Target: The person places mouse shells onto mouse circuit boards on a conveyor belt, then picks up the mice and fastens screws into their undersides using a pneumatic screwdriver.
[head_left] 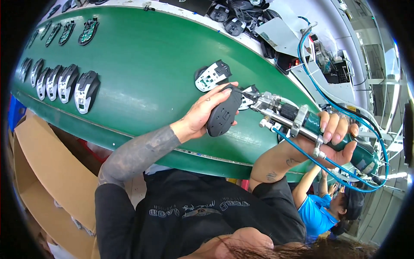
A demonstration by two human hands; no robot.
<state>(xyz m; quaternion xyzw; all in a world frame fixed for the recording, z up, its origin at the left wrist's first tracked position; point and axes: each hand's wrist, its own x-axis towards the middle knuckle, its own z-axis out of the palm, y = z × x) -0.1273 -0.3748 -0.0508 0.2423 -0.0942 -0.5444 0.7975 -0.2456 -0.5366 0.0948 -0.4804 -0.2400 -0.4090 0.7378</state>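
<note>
My left hand (196,116) grips a black computer mouse (222,115), tilted up so its underside shows. My right hand (334,134) is wrapped round a power screwdriver (297,115) with a green body, metal clamps and a blue air hose. Its nose points left at the mouse's upper end; whether the tip touches cannot be made out. Just beyond my left hand a half-assembled mouse (212,77), grey-white and black, lies on the green belt (151,64). Another mouse part (248,98) sits behind the screwdriver's nose, partly hidden.
Several half-assembled mice (86,93) stand in a row at the left, with green circuit boards (88,32) in shells farther back. A cardboard box (56,168) is at the lower left. Black parts (235,26) and a machine (297,71) lie beyond the belt. A co-worker (321,211) in blue sits at right.
</note>
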